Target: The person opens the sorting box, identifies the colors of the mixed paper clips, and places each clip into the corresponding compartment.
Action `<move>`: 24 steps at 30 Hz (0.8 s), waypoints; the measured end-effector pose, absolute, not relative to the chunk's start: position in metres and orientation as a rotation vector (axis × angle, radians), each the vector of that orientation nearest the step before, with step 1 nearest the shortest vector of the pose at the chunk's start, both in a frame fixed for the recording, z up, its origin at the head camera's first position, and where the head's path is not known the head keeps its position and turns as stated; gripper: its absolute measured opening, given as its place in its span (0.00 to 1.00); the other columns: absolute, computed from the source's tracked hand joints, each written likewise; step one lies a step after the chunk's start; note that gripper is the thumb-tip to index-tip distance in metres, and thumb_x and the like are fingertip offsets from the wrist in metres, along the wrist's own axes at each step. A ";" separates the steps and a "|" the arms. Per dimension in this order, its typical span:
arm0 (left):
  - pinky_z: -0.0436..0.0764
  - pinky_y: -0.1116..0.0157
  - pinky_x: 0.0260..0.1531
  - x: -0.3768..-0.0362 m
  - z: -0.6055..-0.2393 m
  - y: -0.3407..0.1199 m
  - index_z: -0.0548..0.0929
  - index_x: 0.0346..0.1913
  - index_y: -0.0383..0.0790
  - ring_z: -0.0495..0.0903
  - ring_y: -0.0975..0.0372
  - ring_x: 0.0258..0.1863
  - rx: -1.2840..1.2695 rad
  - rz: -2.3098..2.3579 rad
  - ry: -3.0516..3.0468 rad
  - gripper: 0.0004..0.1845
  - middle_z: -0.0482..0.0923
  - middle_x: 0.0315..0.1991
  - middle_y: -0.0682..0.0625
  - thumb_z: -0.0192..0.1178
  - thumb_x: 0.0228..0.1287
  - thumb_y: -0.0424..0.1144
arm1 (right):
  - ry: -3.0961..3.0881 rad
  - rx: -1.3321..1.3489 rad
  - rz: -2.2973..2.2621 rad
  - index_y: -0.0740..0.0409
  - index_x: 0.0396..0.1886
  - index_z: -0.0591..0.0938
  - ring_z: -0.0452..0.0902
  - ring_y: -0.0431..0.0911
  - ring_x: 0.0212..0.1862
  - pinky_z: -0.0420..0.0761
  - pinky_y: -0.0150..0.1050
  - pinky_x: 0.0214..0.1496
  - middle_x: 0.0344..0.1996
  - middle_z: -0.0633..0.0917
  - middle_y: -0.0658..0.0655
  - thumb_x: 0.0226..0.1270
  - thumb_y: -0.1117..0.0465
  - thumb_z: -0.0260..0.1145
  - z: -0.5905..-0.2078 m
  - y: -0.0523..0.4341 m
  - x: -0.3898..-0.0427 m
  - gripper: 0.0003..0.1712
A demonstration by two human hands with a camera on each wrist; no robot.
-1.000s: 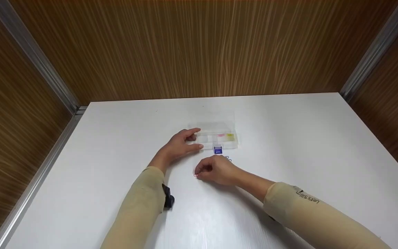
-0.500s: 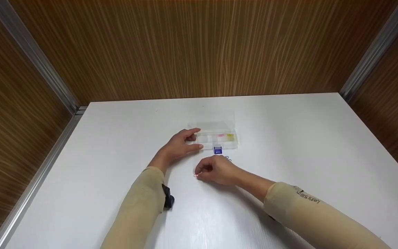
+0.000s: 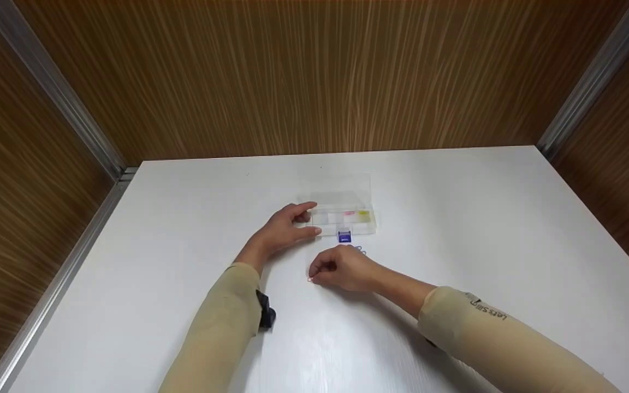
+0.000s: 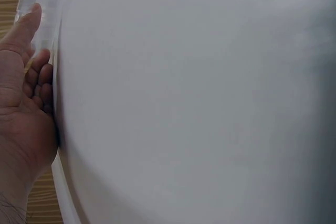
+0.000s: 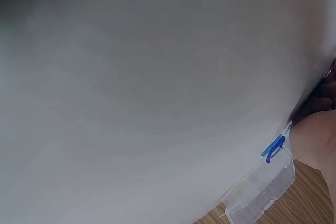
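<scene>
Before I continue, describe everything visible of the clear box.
The clear box looks plastic, compartmented, its lid opened toward the far side. Its near edge has a blue latch. Pink and yellow patches show toward its right end, too small to identify. It sits on the white table, the left hand holding its left end with thumb and index finger.

The left hand (image 4: 22,108) holds a clear box (image 4: 48,11) — white tabletop (image 4: 184,93) alongside.

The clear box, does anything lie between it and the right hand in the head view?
Yes: small blue loops lie between the right hand and the clear box, and its blue latch juts toward the hand.
</scene>
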State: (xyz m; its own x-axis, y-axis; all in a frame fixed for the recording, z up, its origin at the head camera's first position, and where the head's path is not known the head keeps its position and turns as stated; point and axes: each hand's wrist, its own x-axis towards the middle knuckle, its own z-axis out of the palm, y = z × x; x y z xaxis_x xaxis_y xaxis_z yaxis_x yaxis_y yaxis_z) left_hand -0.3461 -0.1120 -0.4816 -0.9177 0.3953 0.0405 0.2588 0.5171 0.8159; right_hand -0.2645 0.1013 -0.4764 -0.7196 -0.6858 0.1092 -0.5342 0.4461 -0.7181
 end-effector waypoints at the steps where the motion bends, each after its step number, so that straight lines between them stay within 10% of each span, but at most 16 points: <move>1: 0.68 0.55 0.68 -0.346 -0.482 -0.112 0.73 0.78 0.44 0.72 0.54 0.58 0.565 1.358 2.604 0.37 0.76 0.56 0.46 0.73 0.69 0.44 | 2.496 -1.072 -1.134 0.58 0.37 0.92 0.74 0.34 0.33 0.74 0.30 0.41 0.28 0.86 0.45 0.70 0.64 0.74 -0.477 0.101 -0.265 0.03; 24: 0.68 0.55 0.68 -0.345 -0.484 -0.113 0.73 0.78 0.46 0.72 0.55 0.59 0.544 1.370 2.592 0.37 0.76 0.57 0.46 0.73 0.70 0.45 | 2.519 -1.096 -1.011 0.54 0.36 0.90 0.75 0.37 0.37 0.75 0.34 0.44 0.32 0.87 0.44 0.73 0.67 0.70 -0.478 0.100 -0.265 0.06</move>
State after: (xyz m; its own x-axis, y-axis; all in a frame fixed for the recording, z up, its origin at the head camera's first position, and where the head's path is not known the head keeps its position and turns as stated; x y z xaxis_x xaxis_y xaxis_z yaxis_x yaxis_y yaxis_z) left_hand -0.3455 -0.1129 -0.4838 -0.9210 0.3885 0.0279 0.2420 0.5145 0.8226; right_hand -0.2648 0.1000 -0.4783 -0.7001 -0.7104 0.0724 -0.5632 0.4870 -0.6676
